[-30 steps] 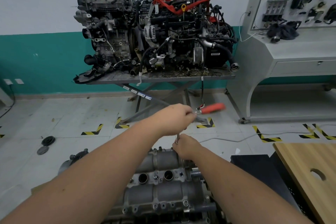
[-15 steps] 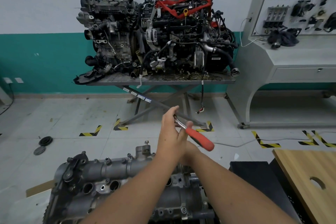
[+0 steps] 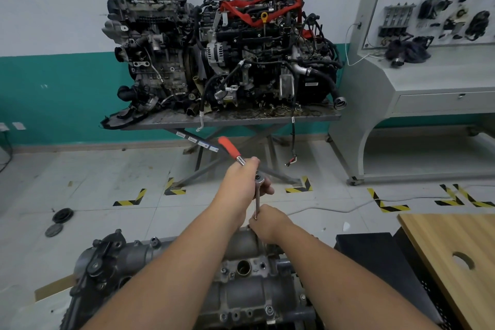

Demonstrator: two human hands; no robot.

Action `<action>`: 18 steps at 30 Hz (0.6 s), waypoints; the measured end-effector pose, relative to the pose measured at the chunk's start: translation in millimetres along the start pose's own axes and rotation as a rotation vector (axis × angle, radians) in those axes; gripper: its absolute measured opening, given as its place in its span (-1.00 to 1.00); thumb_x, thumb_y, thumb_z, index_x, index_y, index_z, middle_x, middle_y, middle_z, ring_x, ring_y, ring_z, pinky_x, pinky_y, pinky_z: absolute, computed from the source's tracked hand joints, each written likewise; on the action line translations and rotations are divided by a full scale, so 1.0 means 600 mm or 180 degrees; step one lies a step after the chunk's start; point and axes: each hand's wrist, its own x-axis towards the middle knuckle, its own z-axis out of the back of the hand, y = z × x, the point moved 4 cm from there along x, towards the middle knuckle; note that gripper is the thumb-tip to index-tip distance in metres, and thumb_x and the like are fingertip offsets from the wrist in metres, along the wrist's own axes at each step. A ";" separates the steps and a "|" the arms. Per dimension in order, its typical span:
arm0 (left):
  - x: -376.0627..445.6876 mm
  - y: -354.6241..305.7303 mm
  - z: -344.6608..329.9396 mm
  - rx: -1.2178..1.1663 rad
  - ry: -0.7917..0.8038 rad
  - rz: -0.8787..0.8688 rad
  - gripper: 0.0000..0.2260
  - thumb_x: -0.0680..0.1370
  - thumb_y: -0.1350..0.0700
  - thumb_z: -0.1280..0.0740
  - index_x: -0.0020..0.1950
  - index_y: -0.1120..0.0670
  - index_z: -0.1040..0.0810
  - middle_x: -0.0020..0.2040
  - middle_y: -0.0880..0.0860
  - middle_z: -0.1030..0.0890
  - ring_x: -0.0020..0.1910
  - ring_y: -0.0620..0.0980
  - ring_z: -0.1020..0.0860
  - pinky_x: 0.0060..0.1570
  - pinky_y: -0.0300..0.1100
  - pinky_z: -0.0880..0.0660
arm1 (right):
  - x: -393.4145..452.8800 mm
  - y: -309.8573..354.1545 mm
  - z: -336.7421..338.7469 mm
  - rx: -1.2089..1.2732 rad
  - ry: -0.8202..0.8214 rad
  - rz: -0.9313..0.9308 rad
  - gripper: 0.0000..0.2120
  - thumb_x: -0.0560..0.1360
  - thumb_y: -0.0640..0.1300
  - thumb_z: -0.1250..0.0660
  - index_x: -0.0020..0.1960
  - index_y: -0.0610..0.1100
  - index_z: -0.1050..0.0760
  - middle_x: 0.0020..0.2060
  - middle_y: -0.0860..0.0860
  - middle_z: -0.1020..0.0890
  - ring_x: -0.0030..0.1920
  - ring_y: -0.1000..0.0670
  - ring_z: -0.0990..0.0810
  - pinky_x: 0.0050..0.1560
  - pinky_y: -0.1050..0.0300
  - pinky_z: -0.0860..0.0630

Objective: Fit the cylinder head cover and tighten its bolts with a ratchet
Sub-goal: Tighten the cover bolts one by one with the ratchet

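The grey cylinder head cover [image 3: 241, 295] lies across the bottom of the view, partly hidden by both forearms. A ratchet [image 3: 229, 148] with a red handle stands over its far edge on a long extension bar [image 3: 257, 202]. My left hand [image 3: 242, 185] grips the ratchet at its head, and the red handle points up and to the left. My right hand [image 3: 266, 224] pinches the lower end of the extension bar just above the cover. The bolt under the bar is hidden by that hand.
Two engines [image 3: 222, 53] sit on a metal stand [image 3: 241, 119] ahead. A grey training console [image 3: 428, 83] stands at the right. A wooden tabletop [image 3: 455, 257] with a round hole lies at the lower right. Black discs [image 3: 62, 215] lie on the floor at the left.
The red handle has swung from pointing right, round through lower right, to pointing upper left. My left hand stayed on the ratchet head and my right hand on the extension bar.
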 end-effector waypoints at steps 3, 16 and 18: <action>0.001 -0.001 0.003 0.0156 0.0058 0.0043 -0.84 0.65 0.11 -0.16 0.09 0.15 -0.47 -0.45 0.01 -0.54 -0.39 0.07 -0.63 -0.18 -0.07 -0.57 | -0.004 0.001 0.002 -0.0001 -0.0012 0.0028 -0.80 0.63 -0.06 -0.15 0.14 -0.15 -0.44 0.06 -0.09 -0.60 0.04 -0.10 -0.55 0.04 0.01 -0.49; 0.001 -0.069 -0.018 0.3556 0.0369 -0.0660 -0.80 0.66 0.13 -0.08 0.02 0.18 -0.46 -0.12 0.10 -0.63 -0.24 0.04 -0.56 -0.24 -0.17 -0.48 | -0.015 0.006 0.003 0.0006 -0.0018 -0.0006 -0.83 0.63 -0.05 -0.16 0.01 -0.15 -0.40 -0.06 -0.09 -0.57 -0.08 -0.09 -0.51 -0.16 0.09 -0.40; 0.000 -0.070 -0.025 0.4298 0.0441 -0.1022 -0.83 0.68 0.10 -0.07 0.07 0.14 -0.40 -0.13 0.09 -0.57 -0.26 0.07 -0.49 -0.28 -0.08 -0.40 | -0.016 0.007 0.004 -0.0069 -0.0017 0.0013 -0.82 0.64 -0.05 -0.15 0.04 -0.16 -0.42 0.01 -0.12 -0.59 -0.03 -0.10 -0.53 -0.14 0.11 -0.39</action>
